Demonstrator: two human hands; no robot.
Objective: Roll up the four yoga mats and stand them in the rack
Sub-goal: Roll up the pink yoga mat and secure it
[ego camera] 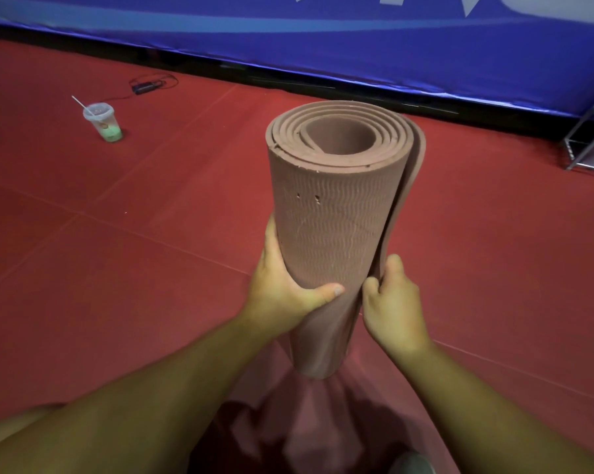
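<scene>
My left hand (282, 285) wraps rolled pinkish-brown foam yoga mat (336, 213), upright; fingers hidden behind. My right hand (393, 306) pinches loose outer flap. Mat base blurred.

Rolled brown mat (336, 213) upright, left hand (285, 289) and right hand (393, 309) gripping lower part; red floor (117, 268).

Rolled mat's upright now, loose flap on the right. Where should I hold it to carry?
Grip the rolled yoga mat around its lower-middle from both sides, as the left hand does, with the right hand pressing the loose outer edge against the roll so it cannot unwind.
</scene>
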